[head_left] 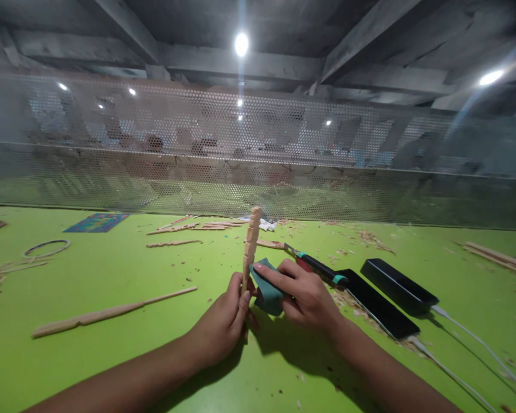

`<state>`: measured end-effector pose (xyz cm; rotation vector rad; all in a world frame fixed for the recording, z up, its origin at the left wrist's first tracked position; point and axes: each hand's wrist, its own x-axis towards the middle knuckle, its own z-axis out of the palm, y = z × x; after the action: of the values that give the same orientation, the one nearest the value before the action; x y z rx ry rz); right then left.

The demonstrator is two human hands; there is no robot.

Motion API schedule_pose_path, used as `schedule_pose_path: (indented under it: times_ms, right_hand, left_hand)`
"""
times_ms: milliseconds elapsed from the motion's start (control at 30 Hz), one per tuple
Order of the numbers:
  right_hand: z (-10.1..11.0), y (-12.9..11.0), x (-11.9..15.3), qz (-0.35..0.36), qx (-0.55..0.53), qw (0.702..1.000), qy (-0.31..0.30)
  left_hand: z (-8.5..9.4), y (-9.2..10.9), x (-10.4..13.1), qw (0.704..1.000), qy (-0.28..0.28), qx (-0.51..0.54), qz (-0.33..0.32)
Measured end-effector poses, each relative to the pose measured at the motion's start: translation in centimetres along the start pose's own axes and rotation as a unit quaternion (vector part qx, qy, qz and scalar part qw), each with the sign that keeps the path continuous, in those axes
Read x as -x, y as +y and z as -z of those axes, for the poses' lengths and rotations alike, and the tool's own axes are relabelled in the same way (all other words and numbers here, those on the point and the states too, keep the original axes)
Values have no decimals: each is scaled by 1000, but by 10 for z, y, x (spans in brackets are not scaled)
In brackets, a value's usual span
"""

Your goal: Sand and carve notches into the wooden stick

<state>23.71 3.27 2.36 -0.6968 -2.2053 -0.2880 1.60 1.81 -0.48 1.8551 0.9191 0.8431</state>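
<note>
A carved, notched wooden stick (251,241) stands nearly upright at the centre, its lower part gripped by my left hand (226,321). My right hand (305,292) holds a teal piece of sandpaper (267,287), folded or curled, against the right side of the stick. The index finger presses on the sheet near the stick's lower half. The stick's bottom end is hidden by my left fingers.
On the green table (133,367) lie a long thin stick (112,312), a cutter with black and teal handle (322,268), a phone (382,307), a black power bank (398,284), cables, shavings, carved sticks (174,244) and a ring (47,248). A perforated screen (258,137) stands behind.
</note>
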Motion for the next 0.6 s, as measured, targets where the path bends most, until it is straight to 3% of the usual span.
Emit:
schedule_pose_path:
  times_ms: [400, 600]
  right_hand:
    - [1, -1, 0, -29, -22, 999, -2]
    - [-1, -1, 0, -43, -30, 999, -11]
  left_hand:
    - [-3, -4, -4, 996, 22, 74, 35]
    - [-2, -5, -5, 994, 47, 99, 20]
